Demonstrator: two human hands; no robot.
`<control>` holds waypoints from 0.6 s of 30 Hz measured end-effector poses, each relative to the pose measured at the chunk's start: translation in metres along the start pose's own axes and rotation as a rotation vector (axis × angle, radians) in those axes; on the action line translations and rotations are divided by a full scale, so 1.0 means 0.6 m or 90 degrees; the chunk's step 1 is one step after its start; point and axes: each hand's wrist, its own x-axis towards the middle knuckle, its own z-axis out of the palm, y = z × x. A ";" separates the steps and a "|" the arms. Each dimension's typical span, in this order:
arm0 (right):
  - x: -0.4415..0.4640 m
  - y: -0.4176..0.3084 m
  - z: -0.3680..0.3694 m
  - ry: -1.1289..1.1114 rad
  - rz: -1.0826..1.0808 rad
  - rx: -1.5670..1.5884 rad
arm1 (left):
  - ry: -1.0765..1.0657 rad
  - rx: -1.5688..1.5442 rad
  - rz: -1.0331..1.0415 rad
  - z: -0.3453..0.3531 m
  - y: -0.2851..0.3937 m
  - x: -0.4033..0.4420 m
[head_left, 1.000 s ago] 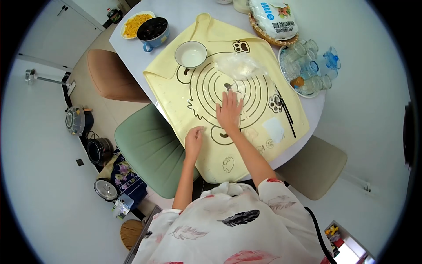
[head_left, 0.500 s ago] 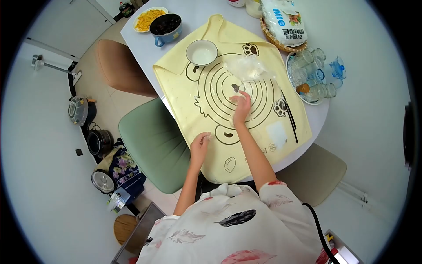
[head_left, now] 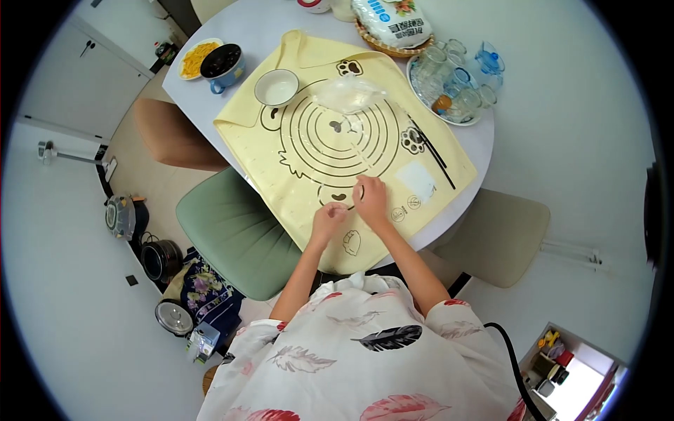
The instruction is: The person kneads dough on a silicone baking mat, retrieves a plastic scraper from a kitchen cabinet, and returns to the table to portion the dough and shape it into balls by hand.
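My left hand (head_left: 328, 222) is curled over the near part of a cream mat (head_left: 263, 172) printed with a bear face and rings. Close beside it, my right hand (head_left: 371, 201) has its fingers bent inward, over the mat near one printed ear. Anything small between the fingers of either hand is too hidden to name. Beyond the hands lies a crumpled clear plastic bag (head_left: 349, 95) with something whitish in it. A white bowl (head_left: 276, 88) stands at the mat's far left. Dark chopsticks (head_left: 434, 154) and a pale square sheet (head_left: 416, 180) lie to the right.
At the far left are a plate of yellow strips (head_left: 199, 57) and a blue mug (head_left: 225, 67) with dark contents. A basket (head_left: 393, 48) holding a white package (head_left: 397, 22) and a tray of glasses (head_left: 456, 84) stand far right. Chairs, one green (head_left: 235, 228), surround the table.
My right hand has come back from the mat's middle toward me, its spread fingers now bent in. Both hands are now close together. The view has shifted, moving the table up and left.
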 end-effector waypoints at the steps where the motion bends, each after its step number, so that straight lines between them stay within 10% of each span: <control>1: -0.019 0.000 0.005 -0.071 0.008 -0.049 | 0.012 0.038 0.012 -0.006 -0.002 0.000; 18: -0.016 -0.011 0.052 -0.096 -0.131 -0.181 | 0.102 -0.116 -0.117 -0.079 -0.025 -0.065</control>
